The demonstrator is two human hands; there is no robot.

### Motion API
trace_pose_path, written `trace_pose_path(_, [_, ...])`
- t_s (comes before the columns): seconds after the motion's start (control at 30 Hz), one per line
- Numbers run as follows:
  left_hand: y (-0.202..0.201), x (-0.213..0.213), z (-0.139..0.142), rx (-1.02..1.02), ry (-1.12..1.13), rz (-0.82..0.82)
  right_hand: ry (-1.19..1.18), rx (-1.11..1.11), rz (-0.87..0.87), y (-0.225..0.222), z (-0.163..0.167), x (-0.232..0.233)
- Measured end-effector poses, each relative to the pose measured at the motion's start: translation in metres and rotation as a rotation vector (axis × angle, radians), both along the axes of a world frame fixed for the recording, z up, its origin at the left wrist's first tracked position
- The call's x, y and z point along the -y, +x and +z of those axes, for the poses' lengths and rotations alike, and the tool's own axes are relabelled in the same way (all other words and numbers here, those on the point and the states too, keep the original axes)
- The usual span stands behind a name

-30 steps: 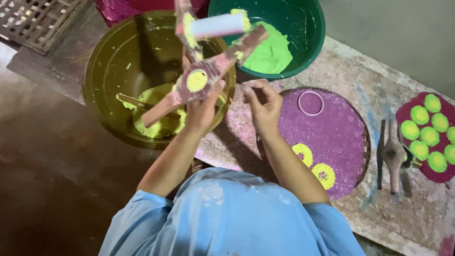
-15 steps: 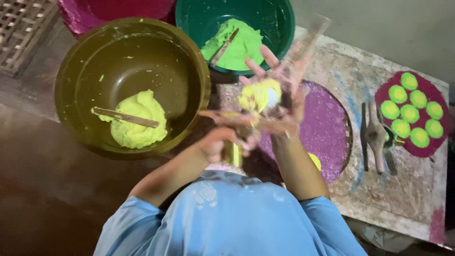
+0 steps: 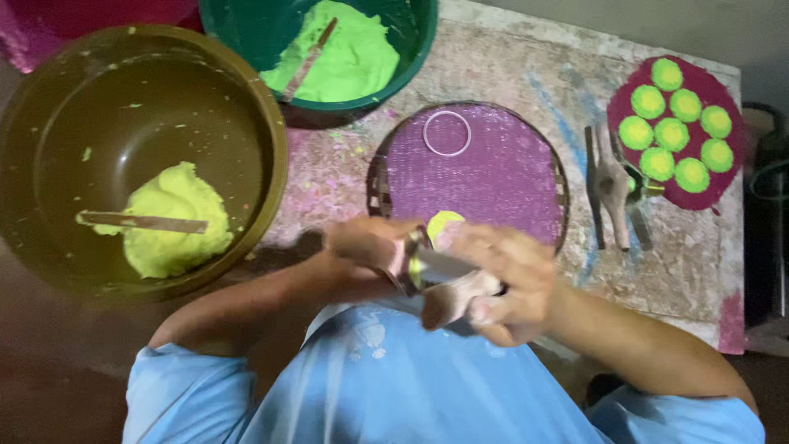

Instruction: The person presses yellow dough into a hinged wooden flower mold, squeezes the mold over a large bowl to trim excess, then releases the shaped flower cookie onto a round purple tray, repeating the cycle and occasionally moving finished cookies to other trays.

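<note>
Between both hands: wooden mould (image 3: 448,288), clamped by left hand (image 3: 366,247) and right hand (image 3: 505,284), fingers wrapped round it, blurred. Just beyond fingers: purple tray (image 3: 493,177) with yellow disc (image 3: 444,222) and ring (image 3: 446,133). Left of fingers: brown bowl (image 3: 246,99), yellow dough (image 3: 177,222). Farther: green bowl (image 3: 411,49). Right: spare mould (image 3: 615,187), red tray (image 3: 715,185) of green balls (image 3: 670,131).

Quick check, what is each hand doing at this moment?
Left hand: closed on one end of the wooden mould.
Right hand: closed around the mould's other end; motion blur hides the finger detail.
</note>
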State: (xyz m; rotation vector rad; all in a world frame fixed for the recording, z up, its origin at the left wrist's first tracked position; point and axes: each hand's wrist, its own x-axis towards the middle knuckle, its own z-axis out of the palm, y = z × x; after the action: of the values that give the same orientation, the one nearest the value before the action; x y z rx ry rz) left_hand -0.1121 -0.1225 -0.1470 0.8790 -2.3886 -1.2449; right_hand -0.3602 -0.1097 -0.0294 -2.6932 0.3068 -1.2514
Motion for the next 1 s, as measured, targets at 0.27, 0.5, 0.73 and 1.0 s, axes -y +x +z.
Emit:
trace_pose_path(0.27, [-0.074, 0.017, 0.001, -0.017, 0.003, -0.095, 0.451, 0.004, -0.276, -0.053, -0.041, -0.018])
trace_pose_path(0.5, [-0.099, 0.096, 0.025, -0.110, -0.026, 0.123, 1.523, 0.075, -0.048, -0.138, -0.094, -0.020])
trace_pose_path(0.73, [-0.086, 0.184, -0.044, 0.234, -0.171, 0.685, 1.458, 0.681, -0.172, -0.148, -0.114, -0.064])
trace_pose_path(1.0, [-0.054, 0.155, -0.074, 0.131, -0.228, 0.639, 1.406, 0.862, -0.242, -0.145, -0.111, -0.082])
